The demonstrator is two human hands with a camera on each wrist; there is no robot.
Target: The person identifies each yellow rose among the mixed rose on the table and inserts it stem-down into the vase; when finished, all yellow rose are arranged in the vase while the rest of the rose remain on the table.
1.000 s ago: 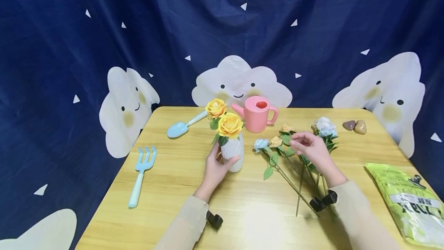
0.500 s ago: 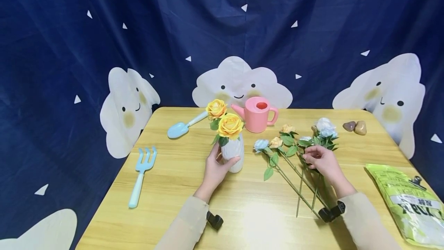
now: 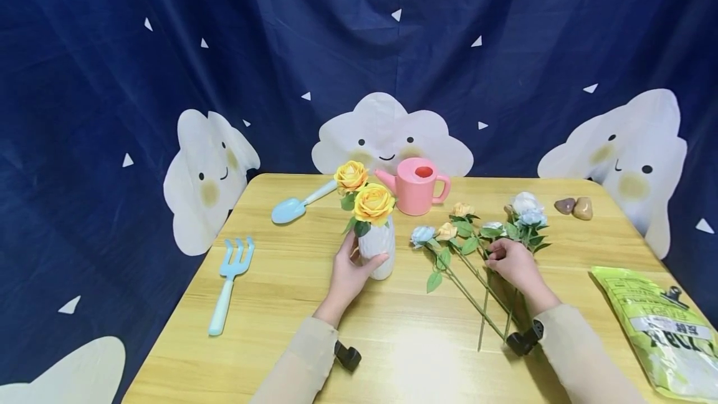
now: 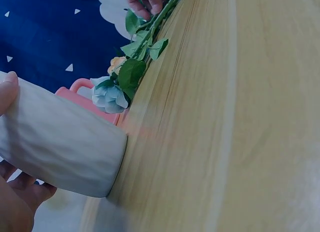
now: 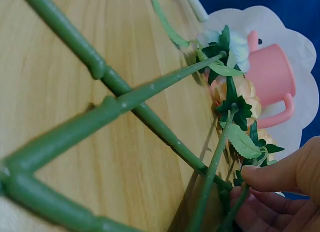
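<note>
vase (image 3: 377,253) stands upright near the middle of the worktop (image 3: 291,279), white and ribbed, with two yellow roses (image 3: 373,202) in it. going from the left: a pale blue toy fork (image 3: 227,282) lies near the left edge, and a pale blue trowel (image 3: 296,203) lies further back. your left hand (image 3: 350,273) wraps the lower part of the vase, thumb on one side and fingers (image 4: 20,184) curled round the other, as the left wrist view shows. just behind the vase sits a pink watering can (image 3: 416,185). to the right of the vase a bunch of loose flower stems (image 3: 471,279) lies flat and crossed over one another, their blue, peach and white heads pointing away from you. your right hand (image 3: 513,262) rests on these stems just below the heads; in the right wrist view your thumb and fingers (image 5: 280,174) pinch one green stem among the leaves. beyond the flower heads two small stones (image 3: 574,206) lie side by side near the far right corner. a green bag (image 3: 662,329) closed with a black clip lies at the right edge.
</note>
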